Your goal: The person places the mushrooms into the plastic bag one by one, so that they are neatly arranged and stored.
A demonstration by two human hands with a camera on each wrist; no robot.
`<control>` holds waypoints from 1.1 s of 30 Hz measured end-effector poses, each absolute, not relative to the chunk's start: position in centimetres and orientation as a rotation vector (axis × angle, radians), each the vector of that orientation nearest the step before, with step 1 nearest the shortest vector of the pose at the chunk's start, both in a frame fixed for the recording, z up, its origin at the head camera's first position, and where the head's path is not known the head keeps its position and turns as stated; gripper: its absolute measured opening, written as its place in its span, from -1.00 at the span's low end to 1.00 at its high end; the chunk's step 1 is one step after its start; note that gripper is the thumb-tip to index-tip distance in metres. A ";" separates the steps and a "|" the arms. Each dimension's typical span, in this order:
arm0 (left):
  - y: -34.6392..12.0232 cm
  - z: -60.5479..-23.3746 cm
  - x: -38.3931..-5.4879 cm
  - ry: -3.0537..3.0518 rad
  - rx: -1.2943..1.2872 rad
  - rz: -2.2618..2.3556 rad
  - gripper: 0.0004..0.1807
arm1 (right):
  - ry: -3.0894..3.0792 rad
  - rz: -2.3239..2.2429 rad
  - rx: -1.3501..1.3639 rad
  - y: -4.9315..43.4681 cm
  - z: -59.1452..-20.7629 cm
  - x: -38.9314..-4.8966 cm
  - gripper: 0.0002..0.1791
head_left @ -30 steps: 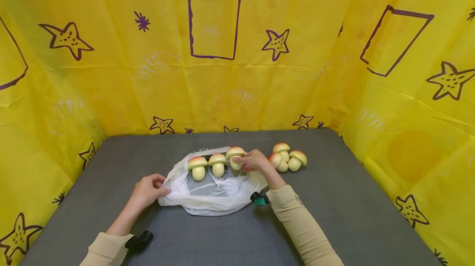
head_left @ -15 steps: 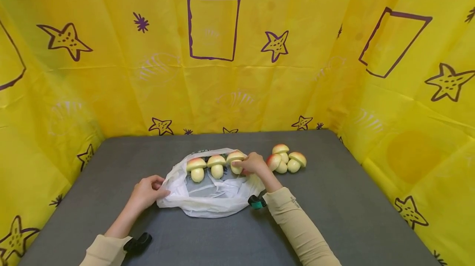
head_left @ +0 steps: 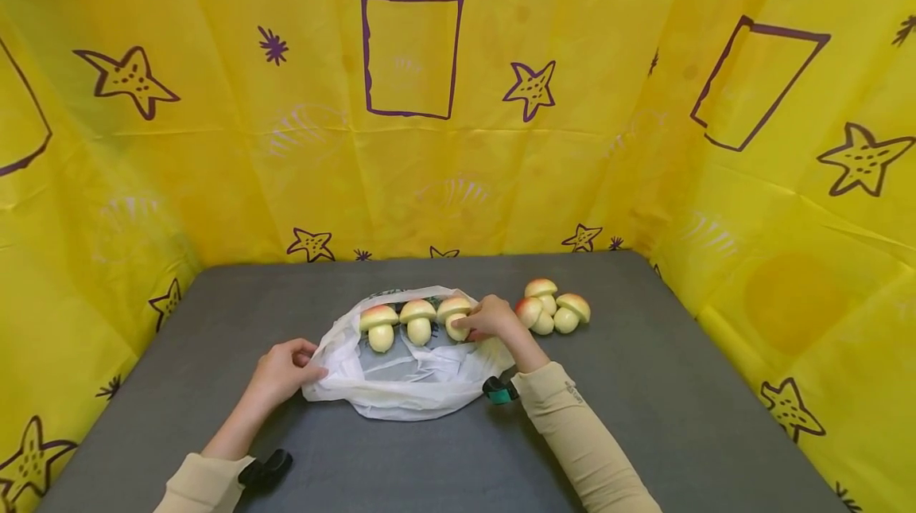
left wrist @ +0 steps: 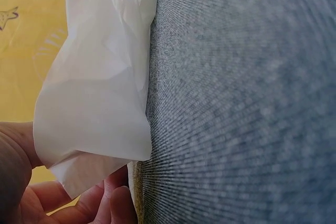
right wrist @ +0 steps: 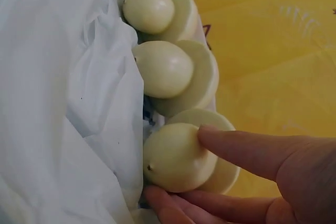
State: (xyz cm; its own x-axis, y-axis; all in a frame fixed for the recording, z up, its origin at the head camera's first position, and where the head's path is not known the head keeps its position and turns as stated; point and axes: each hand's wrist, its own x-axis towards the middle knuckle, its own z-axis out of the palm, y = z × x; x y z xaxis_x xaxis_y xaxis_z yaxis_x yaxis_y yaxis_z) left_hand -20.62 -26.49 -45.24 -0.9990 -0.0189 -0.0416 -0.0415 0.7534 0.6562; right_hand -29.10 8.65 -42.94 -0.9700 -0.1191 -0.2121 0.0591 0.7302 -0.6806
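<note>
A white plastic bag (head_left: 401, 398) lies with its mouth spread wide on the grey table. My left hand (head_left: 282, 370) pinches the bag's left edge; in the left wrist view the plastic (left wrist: 100, 98) runs between thumb and fingers. Inside the mouth, two toy mushrooms (head_left: 381, 330) (head_left: 418, 324) with yellow-red caps lie side by side along the far rim. To their right, my right hand (head_left: 494, 318) holds a third mushroom (head_left: 452, 308) by its stem. The right wrist view shows the thumb on top of this mushroom (right wrist: 178, 156) and the fingers beneath it.
Right of the bag, beyond my right hand, three more toy mushrooms (head_left: 551, 308) sit in a cluster. The grey table (head_left: 401, 465) is bounded at the back and sides by a yellow patterned cloth (head_left: 458, 171).
My right hand has lowered the third mushroom slightly, toward the near side, into line with the other two. My left hand has stayed at the bag's edge.
</note>
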 end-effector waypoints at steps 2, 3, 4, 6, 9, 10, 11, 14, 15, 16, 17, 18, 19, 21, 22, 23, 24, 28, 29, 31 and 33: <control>-26.5 -45.3 -20.7 2.913 -0.054 1.087 -0.55 | 2.739 -1.017 -0.070 8.8 -42.8 -29.0 -0.68; -26.5 -45.3 -20.7 2.914 -0.055 1.088 -0.56 | 2.761 -0.992 -0.076 8.9 -42.7 -29.0 -0.70; -26.5 -45.3 -20.7 2.915 -0.054 1.088 -0.56 | 2.783 -0.970 -0.076 8.9 -42.6 -28.9 -0.71; -26.5 -45.3 -20.7 2.918 -0.055 1.087 -0.56 | 2.790 -0.976 -0.067 9.1 -42.5 -28.8 -0.72; -26.5 -45.3 -20.6 2.913 -0.059 1.090 -0.56 | 2.746 -1.050 -0.033 9.4 -42.4 -28.5 -0.71; -26.5 -45.3 -20.6 2.912 -0.060 1.088 -0.56 | 2.724 -1.083 -0.023 9.5 -42.3 -28.5 -0.70; -26.4 -45.3 -20.6 2.911 -0.061 1.087 -0.56 | 2.698 -1.123 -0.016 9.6 -42.4 -28.4 -0.69; -26.4 -45.3 -20.5 2.907 -0.064 1.085 -0.55 | 2.643 -1.213 -0.008 10.0 -42.4 -28.3 -0.67; -26.4 -45.4 -20.5 2.908 -0.065 1.083 -0.55 | 2.614 -1.256 -0.001 10.2 -42.3 -28.2 -0.66; -26.3 -45.4 -20.4 2.906 -0.065 1.084 -0.55 | 2.592 -1.292 0.003 10.4 -42.3 -28.1 -0.65; -26.3 -45.4 -20.4 2.904 -0.065 1.086 -0.55 | 2.578 -1.319 0.004 10.6 -42.3 -28.1 -0.64; -26.3 -45.4 -20.4 2.902 -0.064 1.086 -0.55 | 2.569 -1.341 0.003 10.8 -42.2 -27.9 -0.63; -26.3 -45.4 -20.4 2.902 -0.064 1.084 -0.55 | 2.552 -1.370 0.003 11.0 -42.2 -27.8 -0.61; -26.3 -45.5 -20.3 2.903 -0.063 1.082 -0.55 | 2.539 -1.408 0.013 11.6 -41.9 -27.5 -0.60; -26.3 -45.5 -20.3 2.905 -0.060 1.081 -0.55 | 2.539 -1.421 0.013 11.9 -41.8 -27.4 -0.59; -26.3 -45.5 -20.3 2.910 -0.057 1.077 -0.55 | 2.542 -1.430 0.016 12.2 -41.7 -27.3 -0.59; -26.3 -45.5 -20.4 2.914 -0.052 1.075 -0.55 | 2.544 -1.444 0.018 12.6 -41.5 -27.2 -0.58; -26.3 -45.4 -20.4 2.930 -0.032 1.087 -0.57 | 2.540 -1.490 0.013 14.1 -40.7 -26.9 -0.57; -26.3 -45.3 -20.4 2.932 -0.029 1.092 -0.58 | 2.535 -1.501 0.003 14.6 -40.5 -26.9 -0.56; -26.3 -45.2 -20.4 2.937 -0.019 1.105 -0.58 | 2.512 -1.535 -0.002 15.4 -40.1 -26.8 -0.54; -26.3 -45.1 -20.5 2.943 -0.008 1.118 -0.59 | 2.502 -1.559 -0.002 16.2 -39.9 -26.7 -0.52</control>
